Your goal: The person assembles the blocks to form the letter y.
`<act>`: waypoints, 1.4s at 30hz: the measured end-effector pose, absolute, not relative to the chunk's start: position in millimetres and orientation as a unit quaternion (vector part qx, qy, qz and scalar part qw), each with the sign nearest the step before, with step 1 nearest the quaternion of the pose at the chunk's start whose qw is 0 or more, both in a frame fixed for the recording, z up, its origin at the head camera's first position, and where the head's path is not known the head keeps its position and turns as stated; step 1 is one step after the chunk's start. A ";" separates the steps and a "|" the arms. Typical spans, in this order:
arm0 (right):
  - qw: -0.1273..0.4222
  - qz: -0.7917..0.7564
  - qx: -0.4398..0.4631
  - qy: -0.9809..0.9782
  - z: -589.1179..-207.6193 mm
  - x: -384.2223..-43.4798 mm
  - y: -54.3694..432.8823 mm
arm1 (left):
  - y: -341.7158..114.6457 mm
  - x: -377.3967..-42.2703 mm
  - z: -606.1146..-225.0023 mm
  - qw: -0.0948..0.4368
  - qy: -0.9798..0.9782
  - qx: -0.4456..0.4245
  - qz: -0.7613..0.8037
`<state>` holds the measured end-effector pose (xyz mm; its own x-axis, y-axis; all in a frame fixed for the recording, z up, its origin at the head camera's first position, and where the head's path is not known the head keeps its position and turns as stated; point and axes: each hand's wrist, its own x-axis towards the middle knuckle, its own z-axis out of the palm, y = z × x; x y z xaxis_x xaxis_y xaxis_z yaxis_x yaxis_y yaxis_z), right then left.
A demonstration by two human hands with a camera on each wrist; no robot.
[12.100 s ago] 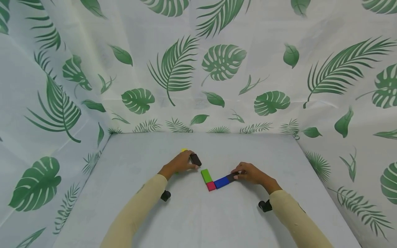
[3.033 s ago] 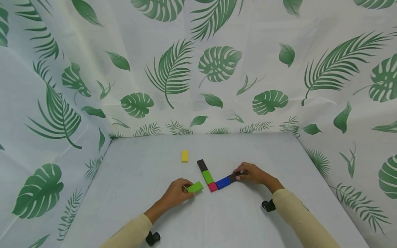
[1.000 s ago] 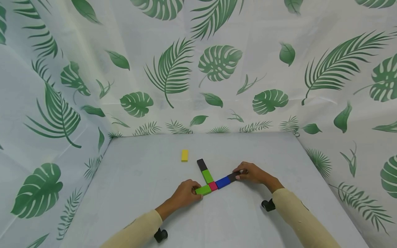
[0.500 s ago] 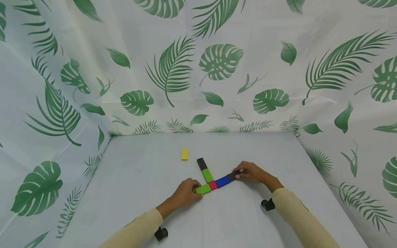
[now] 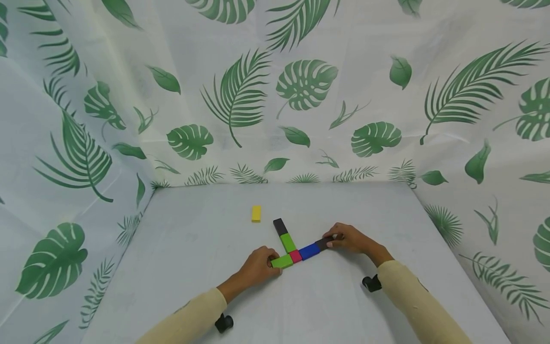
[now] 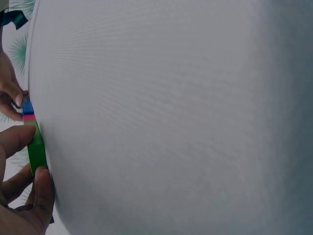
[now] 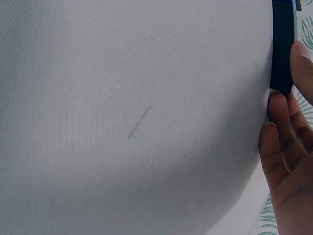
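On the white table in the head view, blocks lie in a T shape. My left hand [image 5: 258, 265] pinches the near green block [image 5: 282, 261], whose far end meets the small red block [image 5: 295, 256]. From the red one, a blue block [image 5: 309, 251] and a black block [image 5: 323, 243] run on to the right. My right hand [image 5: 349, 238] holds the outer end of that black block, with the thumb [image 7: 301, 68] along its side. A second green block [image 5: 288, 242] and another black block [image 5: 280, 226] stretch away from the red one as the stem.
A yellow block [image 5: 256, 214] lies apart, farther back and left of the stem. A leaf-print sheet [image 5: 318, 153] hangs behind and at both sides of the table [image 5: 193, 215]. Small black devices [image 5: 224, 323] hang under both wrists.
Earlier, my left hand laid a black block behind the upper green one. It then brought another green block against the red one's left side. Over the last second, the hands barely move.
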<state>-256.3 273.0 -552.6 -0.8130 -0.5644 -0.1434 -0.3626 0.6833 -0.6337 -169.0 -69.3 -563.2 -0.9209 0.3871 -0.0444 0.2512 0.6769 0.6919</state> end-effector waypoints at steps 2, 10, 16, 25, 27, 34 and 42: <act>0.166 -0.306 -0.257 0.902 -552.5 -255.9 273.5 | -69.2 -168.9 -564.0 0.093 0.911 0.175 0.362; 0.164 -0.305 -0.256 0.902 -554.1 -255.8 273.2 | -69.2 -171.4 -565.8 0.111 0.912 0.172 0.356; 0.161 -0.311 -0.258 0.901 -553.8 -254.4 271.7 | -71.7 -170.2 -559.8 0.141 0.914 0.163 0.343; 0.170 -0.313 -0.248 0.901 -555.7 -256.9 274.1 | -86.8 -174.2 -550.1 0.141 0.901 0.181 0.368; 0.170 -0.315 -0.247 0.901 -555.9 -257.2 274.2 | -90.8 -178.1 -549.5 0.133 0.899 0.182 0.375; 0.172 -0.314 -0.243 0.902 -555.5 -256.7 273.2 | -103.8 -201.6 -541.8 0.077 0.904 0.144 0.394; 0.165 -0.314 -0.250 0.901 -556.5 -256.1 273.6 | -113.8 -233.3 -538.0 0.036 0.909 0.098 0.402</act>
<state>-256.1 273.6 -556.5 -0.8205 -0.5542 -0.1406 -0.3469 0.6780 -0.6480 -233.3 -113.8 -538.0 -0.9780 0.2084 0.0130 0.1498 0.6567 0.7392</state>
